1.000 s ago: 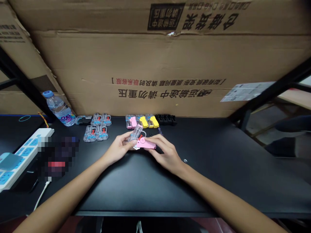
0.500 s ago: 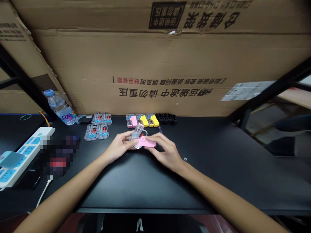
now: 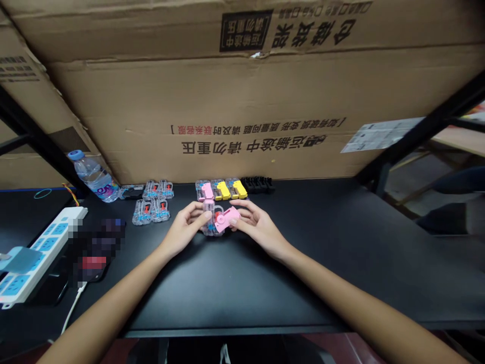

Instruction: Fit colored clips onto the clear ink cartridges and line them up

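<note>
Between my hands, just above the black table, is a clear plastic case [image 3: 208,223] with blue and red parts inside. My left hand [image 3: 185,226] pinches its left side between thumb and fingers. A pink plastic piece [image 3: 226,221] with a round red-pink end lies slanted over the case's right side. My right hand [image 3: 258,227] grips that pink piece, thumb in front and fingers behind. Straight behind stand similar clear cases, one with a pink piece [image 3: 206,191] and two with yellow pieces [image 3: 223,190].
Black clip-like parts [image 3: 258,185] lie right of the yellow pieces. Several clear cases [image 3: 152,210] sit back left, near a water bottle [image 3: 94,177]. A white power strip [image 3: 45,247] and a phone-like item [image 3: 99,247] with a cable lie left. Cardboard [image 3: 242,96] walls the back.
The clear case has turned more upright in my left hand. The pink piece has tilted, its right end now higher. My right fingers have shifted their hold. The view has moved slightly.
</note>
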The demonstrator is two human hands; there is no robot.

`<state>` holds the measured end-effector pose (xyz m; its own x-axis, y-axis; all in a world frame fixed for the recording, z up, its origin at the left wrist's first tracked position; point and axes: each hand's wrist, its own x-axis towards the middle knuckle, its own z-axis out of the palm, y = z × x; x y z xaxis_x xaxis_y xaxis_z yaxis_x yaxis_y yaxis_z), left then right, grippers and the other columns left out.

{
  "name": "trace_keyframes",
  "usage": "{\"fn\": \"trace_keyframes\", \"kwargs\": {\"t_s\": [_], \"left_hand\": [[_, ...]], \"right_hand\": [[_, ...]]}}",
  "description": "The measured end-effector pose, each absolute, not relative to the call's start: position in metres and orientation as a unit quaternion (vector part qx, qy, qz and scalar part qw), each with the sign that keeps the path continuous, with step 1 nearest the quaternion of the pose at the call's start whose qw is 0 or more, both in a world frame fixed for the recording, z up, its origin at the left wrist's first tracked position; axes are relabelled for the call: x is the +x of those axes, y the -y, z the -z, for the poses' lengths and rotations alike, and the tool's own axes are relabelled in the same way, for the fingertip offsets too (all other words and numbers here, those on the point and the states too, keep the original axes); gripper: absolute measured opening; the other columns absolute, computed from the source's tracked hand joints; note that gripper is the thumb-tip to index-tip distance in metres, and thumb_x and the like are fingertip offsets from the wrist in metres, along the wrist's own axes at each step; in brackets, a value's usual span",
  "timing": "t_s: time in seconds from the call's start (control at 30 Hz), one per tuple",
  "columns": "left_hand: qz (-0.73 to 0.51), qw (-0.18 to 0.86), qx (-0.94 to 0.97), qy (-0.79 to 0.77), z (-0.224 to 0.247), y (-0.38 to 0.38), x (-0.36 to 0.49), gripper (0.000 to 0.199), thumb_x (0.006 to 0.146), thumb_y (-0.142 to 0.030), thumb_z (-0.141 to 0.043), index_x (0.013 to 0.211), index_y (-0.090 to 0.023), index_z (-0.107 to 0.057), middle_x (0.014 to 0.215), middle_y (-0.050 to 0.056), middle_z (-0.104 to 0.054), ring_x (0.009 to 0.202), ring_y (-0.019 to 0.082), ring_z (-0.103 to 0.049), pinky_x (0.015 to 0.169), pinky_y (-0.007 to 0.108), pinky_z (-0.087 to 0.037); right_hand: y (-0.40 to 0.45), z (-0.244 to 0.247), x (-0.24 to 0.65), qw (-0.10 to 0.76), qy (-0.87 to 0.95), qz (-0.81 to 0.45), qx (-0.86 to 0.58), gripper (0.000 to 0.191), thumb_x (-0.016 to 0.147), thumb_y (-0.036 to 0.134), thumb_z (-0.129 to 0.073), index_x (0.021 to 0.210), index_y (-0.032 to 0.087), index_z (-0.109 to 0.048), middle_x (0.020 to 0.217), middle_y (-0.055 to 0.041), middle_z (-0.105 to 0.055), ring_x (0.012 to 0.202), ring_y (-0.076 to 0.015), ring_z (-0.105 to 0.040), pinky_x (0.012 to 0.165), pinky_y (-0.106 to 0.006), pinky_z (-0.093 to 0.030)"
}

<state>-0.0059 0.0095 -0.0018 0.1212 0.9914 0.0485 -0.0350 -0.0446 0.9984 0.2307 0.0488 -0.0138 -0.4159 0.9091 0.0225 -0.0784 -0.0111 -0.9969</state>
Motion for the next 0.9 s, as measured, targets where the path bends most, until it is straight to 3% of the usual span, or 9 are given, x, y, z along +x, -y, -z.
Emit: {"fn": "trace_keyframes", "kwargs": {"t_s": [0.2, 0.3, 0.43, 0.53, 0.67, 0.8, 0.9], "left_hand": [[-0.462, 0.491, 0.575, -0.465, 0.009, -0.006, 0.002, 0.043, 0.078, -0.047, -0.089, 0.107, -0.017, -0.08, 0.102, 0.009, -0.08, 0.087, 0.021, -0.073, 0.076, 0.031, -0.059], [-0.466, 0.486, 0.572, -0.468, 0.004, -0.003, 0.006, 0.042, 0.075, -0.048, -0.091, 0.104, -0.018, -0.083, 0.097, 0.008, -0.081, 0.083, 0.021, -0.072, 0.073, 0.031, -0.058], [-0.536, 0.412, 0.556, -0.483, -0.004, -0.005, 0.001, 0.039, 0.079, -0.051, -0.087, 0.102, -0.019, -0.083, 0.091, 0.005, -0.077, 0.078, 0.018, -0.067, 0.07, 0.029, -0.055], [-0.537, 0.357, 0.575, -0.503, -0.002, -0.005, -0.003, 0.038, 0.082, -0.048, -0.086, 0.107, -0.02, -0.083, 0.076, -0.001, -0.067, 0.065, 0.012, -0.057, 0.061, 0.025, -0.049], [-0.465, 0.392, 0.617, -0.499, -0.001, 0.002, 0.001, 0.042, 0.092, -0.049, -0.077, 0.122, -0.02, -0.077, 0.06, -0.005, -0.06, 0.05, 0.012, -0.055, 0.055, 0.025, -0.048], [-0.448, 0.39, 0.663, -0.456, -0.008, 0.007, 0.003, 0.038, 0.099, -0.046, -0.07, 0.126, -0.021, -0.074, 0.087, 0.004, -0.078, 0.076, 0.018, -0.075, 0.078, 0.03, -0.059], [-0.451, 0.377, 0.677, -0.443, -0.008, 0.006, 0.002, 0.027, 0.1, -0.043, -0.068, 0.112, -0.02, -0.075, 0.102, 0.007, -0.079, 0.093, 0.02, -0.075, 0.088, 0.031, -0.058]], "right_hand": [[-0.044, 0.009, 0.23, 0.398, 0.631, -0.57, -0.346, 0.045, 0.079, 0.045, -0.09, 0.113, 0.021, -0.074, 0.096, -0.0054, -0.079, 0.079, -0.0184, -0.073, 0.08, -0.037, -0.064], [-0.043, 0.006, 0.231, 0.392, 0.646, -0.552, -0.353, 0.04, 0.081, 0.046, -0.088, 0.109, 0.02, -0.077, 0.099, -0.007, -0.08, 0.082, -0.0203, -0.074, 0.082, -0.04, -0.064], [-0.044, 0.005, 0.231, 0.434, 0.63, -0.527, -0.37, 0.043, 0.083, 0.05, -0.086, 0.112, 0.019, -0.077, 0.109, -0.0101, -0.081, 0.093, -0.0239, -0.076, 0.085, -0.042, -0.064], [-0.045, 0.009, 0.23, 0.438, 0.653, -0.489, -0.378, 0.044, 0.088, 0.054, -0.081, 0.116, 0.02, -0.076, 0.107, -0.0094, -0.081, 0.084, -0.0219, -0.074, 0.074, -0.037, -0.064], [-0.04, 0.013, 0.23, 0.414, 0.711, -0.428, -0.374, 0.039, 0.096, 0.05, -0.074, 0.124, 0.024, -0.074, 0.098, -0.0051, -0.079, 0.072, -0.0182, -0.07, 0.067, -0.034, -0.062], [-0.035, 0.007, 0.229, 0.413, 0.723, -0.444, -0.331, 0.034, 0.098, 0.046, -0.072, 0.125, 0.025, -0.07, 0.106, -0.0058, -0.079, 0.086, -0.0203, -0.074, 0.08, -0.037, -0.064], [-0.034, 0.004, 0.229, 0.417, 0.704, -0.475, -0.323, 0.031, 0.097, 0.048, -0.072, 0.114, 0.024, -0.07, 0.105, -0.0065, -0.078, 0.091, -0.021, -0.075, 0.087, -0.04, -0.064]]}}
